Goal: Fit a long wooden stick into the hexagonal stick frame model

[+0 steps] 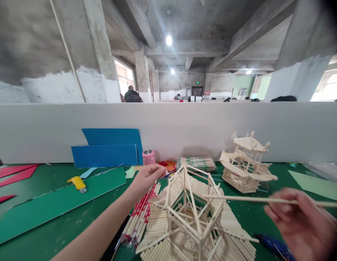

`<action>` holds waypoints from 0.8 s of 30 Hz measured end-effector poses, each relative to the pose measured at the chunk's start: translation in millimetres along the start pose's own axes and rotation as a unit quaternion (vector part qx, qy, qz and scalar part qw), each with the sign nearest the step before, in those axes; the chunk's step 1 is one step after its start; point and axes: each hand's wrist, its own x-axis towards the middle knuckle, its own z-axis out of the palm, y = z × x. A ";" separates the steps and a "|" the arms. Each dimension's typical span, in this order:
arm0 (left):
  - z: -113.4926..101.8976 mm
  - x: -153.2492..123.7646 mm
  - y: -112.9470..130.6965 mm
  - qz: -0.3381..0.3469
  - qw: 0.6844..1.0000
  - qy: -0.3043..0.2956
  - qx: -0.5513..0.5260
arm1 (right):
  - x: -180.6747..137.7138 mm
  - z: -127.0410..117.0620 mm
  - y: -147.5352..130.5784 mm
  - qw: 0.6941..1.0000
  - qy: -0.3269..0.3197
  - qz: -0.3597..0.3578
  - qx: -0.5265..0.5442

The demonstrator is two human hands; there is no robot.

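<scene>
In front of me stands a pavilion-like model (199, 235) built of thin wooden sticks, with an open frame on a wide slatted base. My right hand (301, 217), blurred by motion, grips a long wooden stick (247, 198) held nearly level, its far end over the model's right side. My left hand (149, 179) is closed in a pinch beside the model's upper left edge; whatever lies between its fingertips is hidden or too small to name. Below that hand lies a bundle of red-marked sticks (141, 215), partly in clear wrapping.
A smaller stick pavilion (246, 163) stands back right. Packaged sticks (198, 163) and a pink cup-like container (149, 157) sit by the white partition (184, 127). A yellow cutter (77, 183) rests on green board (103, 188) at left; a blue tool (274, 247) lies near my right hand.
</scene>
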 end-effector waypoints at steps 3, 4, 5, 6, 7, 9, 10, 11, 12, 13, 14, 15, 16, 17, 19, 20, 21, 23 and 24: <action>-4.2 -13.9 14.9 0.025 0.999 0.002 0.019 | 27.2 30.6 -0.5 0.982 -0.019 0.145 0.118; -4.8 -16.6 18.0 0.032 0.999 0.001 0.024 | 33.1 39.0 0.5 0.977 -0.024 0.167 0.134; -5.2 -18.3 19.9 0.038 0.999 -0.001 0.028 | 37.5 46.0 2.4 0.973 -0.031 0.181 0.142; -5.4 -19.0 20.8 0.045 0.998 -0.005 0.034 | 40.5 51.5 4.8 0.969 -0.038 0.193 0.147; -5.6 -18.8 20.8 0.052 0.998 -0.009 0.040 | 42.3 55.5 7.7 0.967 -0.045 0.203 0.149; -5.7 -16.9 19.1 0.062 0.997 -0.021 0.051 | 43.6 60.4 13.7 0.962 -0.059 0.220 0.147; -5.7 -15.5 17.9 0.063 0.996 -0.029 0.051 | 43.4 61.9 16.5 0.961 -0.065 0.228 0.145; -5.5 -14.2 16.6 0.061 0.996 -0.036 0.047 | 43.1 62.9 18.9 0.959 -0.069 0.232 0.144; -5.4 -12.9 15.5 0.056 0.997 -0.043 0.039 | 42.6 63.8 20.9 0.958 -0.070 0.236 0.145; -5.2 -11.8 14.4 0.050 0.997 -0.052 0.030 | 42.0 64.7 22.6 0.958 -0.071 0.238 0.144; -5.1 -10.9 13.6 0.045 0.997 -0.063 0.023 | 41.6 65.6 23.9 0.957 -0.073 0.241 0.143; -5.1 -10.1 12.8 0.042 0.996 -0.073 0.016 | 41.2 66.5 25.0 0.957 -0.075 0.243 0.141; -5.2 -9.5 12.2 0.040 0.996 -0.082 0.011 | 40.9 67.6 25.8 0.957 -0.078 0.244 0.138; -5.3 -8.9 11.6 0.040 0.995 -0.089 0.007 | 40.7 68.6 26.4 0.957 -0.080 0.244 0.134; -5.7 -7.8 10.5 0.042 0.995 -0.093 0.002 | 40.8 70.8 27.0 0.959 -0.082 0.241 0.126; -5.8 -7.3 10.1 0.043 0.995 -0.095 0.002 | 41.0 71.7 27.1 0.960 -0.081 0.239 0.121; -5.9 -6.8 9.8 0.043 0.994 -0.097 0.005 | 41.3 72.4 27.2 0.961 -0.080 0.239 0.118; -5.7 -5.9 9.8 0.042 0.993 -0.106 0.012 | 42.0 73.3 27.6 0.962 -0.076 0.239 0.112; -5.4 -5.6 10.1 0.040 0.993 -0.111 0.016 | 42.3 73.4 27.9 0.962 -0.075 0.239 0.111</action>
